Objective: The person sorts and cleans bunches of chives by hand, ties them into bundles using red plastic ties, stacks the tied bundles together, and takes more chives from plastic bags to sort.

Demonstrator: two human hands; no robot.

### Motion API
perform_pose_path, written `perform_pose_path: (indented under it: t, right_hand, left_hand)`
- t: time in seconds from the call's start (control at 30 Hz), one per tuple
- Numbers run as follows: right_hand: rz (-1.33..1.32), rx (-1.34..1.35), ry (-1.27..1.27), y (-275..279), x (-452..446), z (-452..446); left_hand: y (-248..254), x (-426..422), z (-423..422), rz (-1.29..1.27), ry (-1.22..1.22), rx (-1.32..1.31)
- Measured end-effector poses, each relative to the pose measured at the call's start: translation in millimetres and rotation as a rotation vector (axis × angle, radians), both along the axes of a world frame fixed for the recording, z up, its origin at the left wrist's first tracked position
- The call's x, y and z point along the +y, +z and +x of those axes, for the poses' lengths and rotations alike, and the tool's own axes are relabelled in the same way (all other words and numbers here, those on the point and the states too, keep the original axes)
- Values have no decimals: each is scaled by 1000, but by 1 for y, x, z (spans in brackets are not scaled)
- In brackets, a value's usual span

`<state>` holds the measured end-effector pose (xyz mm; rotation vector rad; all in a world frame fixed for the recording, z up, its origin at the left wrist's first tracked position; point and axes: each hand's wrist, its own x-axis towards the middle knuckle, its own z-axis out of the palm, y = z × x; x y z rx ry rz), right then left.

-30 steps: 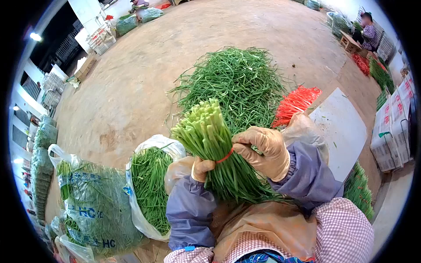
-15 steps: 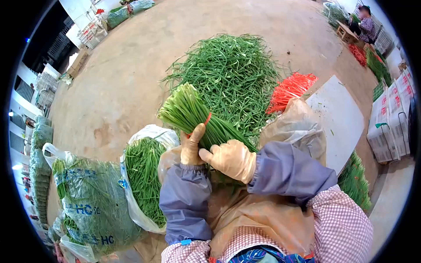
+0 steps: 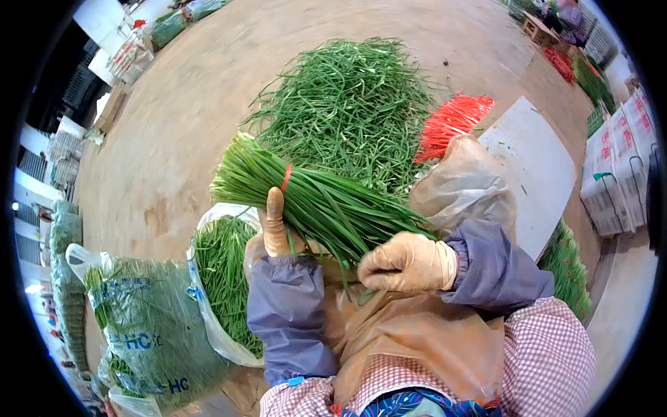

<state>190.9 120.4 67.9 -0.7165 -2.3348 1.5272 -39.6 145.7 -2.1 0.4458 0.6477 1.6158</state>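
Note:
A bundle of green chives lies slantwise in front of me, pale stem ends up and to the left, leaf tips down to the right. Around its stem part runs a red tie. My left hand, in a tan glove, is closed around the bundle from below, thumb up beside the tie. My right hand, gloved too, is curled shut at the lower side of the leaves. Some chive leaves run to its fingertips and show below them; the fingertips are partly hidden.
A heap of loose chives lies on the floor ahead. Red ties sit beside a white board. Plastic bags of chives stand at left, white boxes at right. A person sits far right.
The bundle has swung left and lies flatter, its tie now above my left thumb. My right hand has moved right and down, from near the left hand to the leaf side.

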Motion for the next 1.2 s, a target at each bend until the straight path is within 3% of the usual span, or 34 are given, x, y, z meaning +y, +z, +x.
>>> perform_pose_path:
  t: [0.1,0.17,0.23,0.3,0.37,0.43,0.63,0.7,0.77,0.8,0.9,1.1,1.2]
  right_hand:
    - [159,282,-180,13,3,-25]
    - [253,269,-206,-13,11,-49]
    - [208,-21,-250,-57,13,-62]
    - [268,-542,86,-74,10,-53]
    - [184,-404,112,-109,-6,-32]
    - [55,-348,163,-89,-7,-8]
    - [-497,229,236,18,18,73]
    - [-720,578,-178,23,9,96]
    - [-557,346,-444,32,24,102]
    - [-629,365,-657,19,22,90]
    - [-622,216,-625,8,22,61]
    - [-651,436,-611,-29,15,8]
    - [-853,477,-604,-25,12,10]
  left_hand:
    - [1,5,8,-3,-34,84]
    - [-3,8,8,10,-40,155]
    - [-3,9,10,110,8,190]
    - [7,0,8,10,1,33]
    - [3,1,-9,107,7,51]
    - [5,3,-12,213,109,-52]
    - [-1,12,-25,500,72,-96]
    - [-2,16,-24,593,66,-123]
    - [-4,16,-26,601,20,-126]
    - [-3,16,-24,627,7,-128]
    - [1,15,-17,683,-18,-137]
    - [5,13,-17,722,-51,-137]
    - [1,14,-26,775,-61,-140]
